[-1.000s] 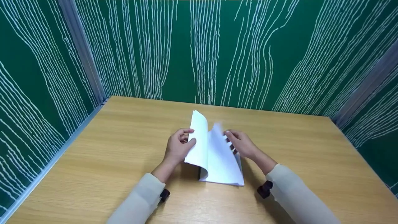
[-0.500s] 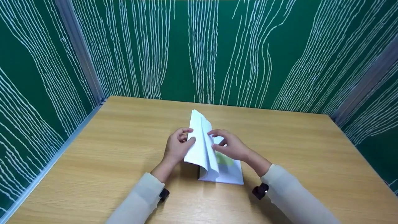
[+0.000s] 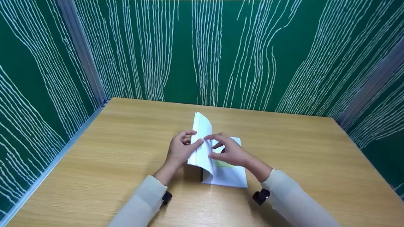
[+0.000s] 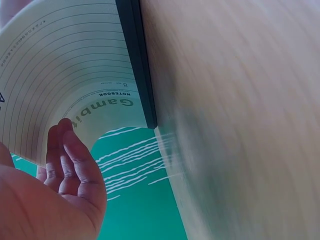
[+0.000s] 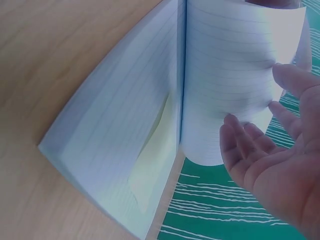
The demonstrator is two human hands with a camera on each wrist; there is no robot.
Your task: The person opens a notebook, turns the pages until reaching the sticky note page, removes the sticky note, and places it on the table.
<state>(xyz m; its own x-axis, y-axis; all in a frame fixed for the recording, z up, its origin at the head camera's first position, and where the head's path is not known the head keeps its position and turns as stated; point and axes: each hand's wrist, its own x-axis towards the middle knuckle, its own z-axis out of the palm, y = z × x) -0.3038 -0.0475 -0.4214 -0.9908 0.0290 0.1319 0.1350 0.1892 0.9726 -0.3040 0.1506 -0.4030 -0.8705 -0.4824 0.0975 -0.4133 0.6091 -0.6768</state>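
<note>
A lined notebook [image 3: 228, 176] lies on the table, its left-hand leaves and cover lifted and curving up. My left hand [image 3: 181, 147] pinches the raised leaves at their outer edge, thumb on the page side and fingers behind. The left wrist view shows the printed cover [image 4: 107, 95] with "Gambit" lettering and a black spine [image 4: 136, 60]. My right hand [image 3: 230, 150] touches the turned page [image 5: 230, 65] with its fingertips, fingers loosely bent. A yellow sticky note [image 5: 152, 155] lies on the right-hand page, partly hidden by the right hand in the head view.
The wooden table [image 3: 132, 132] spreads around the notebook. Green walls [image 3: 246, 56] with white wavy lines stand at the back and both sides. Dark wrist cameras sit under the sleeves.
A page has turned from right to left onto the raised leaves, uncovering the yellow note. The right hand has moved left with it; the left hand has kept its place.
</note>
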